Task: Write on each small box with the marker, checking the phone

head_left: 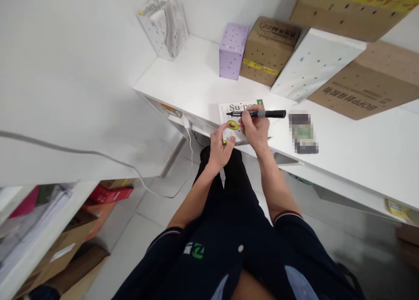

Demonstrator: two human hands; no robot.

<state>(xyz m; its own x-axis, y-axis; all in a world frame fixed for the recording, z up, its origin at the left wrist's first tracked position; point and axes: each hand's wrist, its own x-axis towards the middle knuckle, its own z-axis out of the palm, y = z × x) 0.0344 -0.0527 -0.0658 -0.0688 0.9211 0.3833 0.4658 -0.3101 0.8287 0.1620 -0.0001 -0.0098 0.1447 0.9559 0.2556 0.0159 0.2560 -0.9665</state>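
A white booklet or flat pack (228, 112) with "Su·per" lettering and avocado pictures lies at the front edge of the white desk (193, 79). My left hand (221, 147) rests on its near left corner, thumb and forefinger spread apart on the cover. Over its right side, my right hand (257, 127) is closed around a black and grey marker pen (275, 114). The marker lies nearly level, its dark tip pointing left above the cover. I cannot tell whether the tip touches the surface. Part of the cover is hidden by my right hand.
Right of my right hand lies a pixelated phone-like object (303, 132). Behind stand a purple box (233, 51), a brown carton (270, 49), a white box (316, 66) and larger cartons (369, 79). A clear file holder (165, 27) stands back left. A white cable (191, 156) hangs in front.
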